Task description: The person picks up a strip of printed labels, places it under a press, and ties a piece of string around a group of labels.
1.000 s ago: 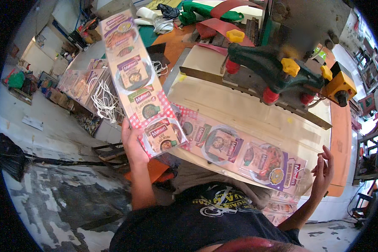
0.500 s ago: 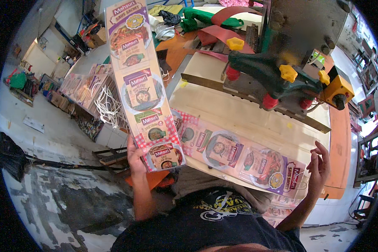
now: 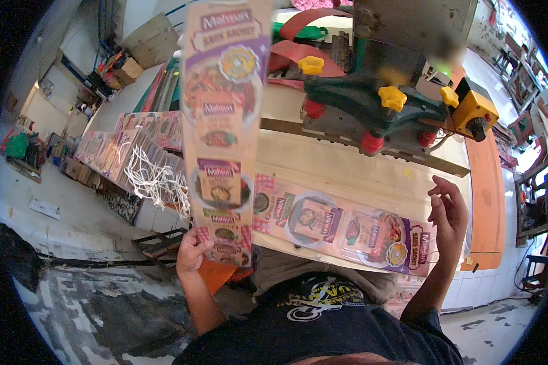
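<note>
Fingers (image 3: 203, 243) of the left hand (image 3: 190, 257) were pinched on the lower left edge of a long printed strip (image 3: 220, 143); thumb was laid over the front, rest were hidden behind. Strip was held up lengthwise left of the press, slightly blurred: flat, rectangular, peach face with a purple band, printed bowls, red-and-white check at the bottom.

Right hand (image 3: 449, 210) was raised by the right end of a second strip (image 3: 347, 232), fingers loosely bent and spread; contact couldn't be told. Second strip was laid flat along the near edge of a smooth cream surface (image 3: 347, 164), same peach and purple print, left end covered in view by the held one.

Above the surface, a dark green cast arm (image 3: 341, 91) was fitted with lobed yellow knobs (image 3: 391, 97) and stubby red cylinders (image 3: 372, 143); a straight, narrow metal bar (image 3: 280, 126) was set beneath. Boxy yellow control unit (image 3: 482, 112) was mounted at right, round black knob on it.

At left, thin white cords (image 3: 155, 179) were heaped in loose loops by stacked printed cards (image 3: 97, 149). Floor (image 3: 122, 304) was patchy grey, worn.
</note>
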A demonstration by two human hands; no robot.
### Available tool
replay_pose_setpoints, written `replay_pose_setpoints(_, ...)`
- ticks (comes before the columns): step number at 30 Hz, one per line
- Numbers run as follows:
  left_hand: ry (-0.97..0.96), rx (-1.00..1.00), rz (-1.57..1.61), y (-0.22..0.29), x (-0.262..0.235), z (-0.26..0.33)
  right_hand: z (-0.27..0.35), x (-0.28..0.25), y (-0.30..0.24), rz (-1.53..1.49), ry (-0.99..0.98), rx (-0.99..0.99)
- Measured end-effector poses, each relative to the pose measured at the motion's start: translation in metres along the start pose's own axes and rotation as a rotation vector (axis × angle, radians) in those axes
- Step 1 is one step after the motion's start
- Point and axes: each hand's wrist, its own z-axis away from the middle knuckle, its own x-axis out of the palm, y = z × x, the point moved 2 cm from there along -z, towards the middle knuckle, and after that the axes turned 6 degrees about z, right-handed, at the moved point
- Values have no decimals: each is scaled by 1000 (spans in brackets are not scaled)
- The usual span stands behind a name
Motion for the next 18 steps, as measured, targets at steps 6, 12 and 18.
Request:
replay_pose_setpoints(6,-14,-186,-195,-30,-61,23,3,-7,-1,-16,-20,25)
replay_pose_setpoints(12,-173,-230,-482,-14,-62,18,6,-30,4,-107,-171,-66)
replay_pose_setpoints(18,-449,-270,-580,43,17,-26,-2,-48,-5,-257,-105,-203)
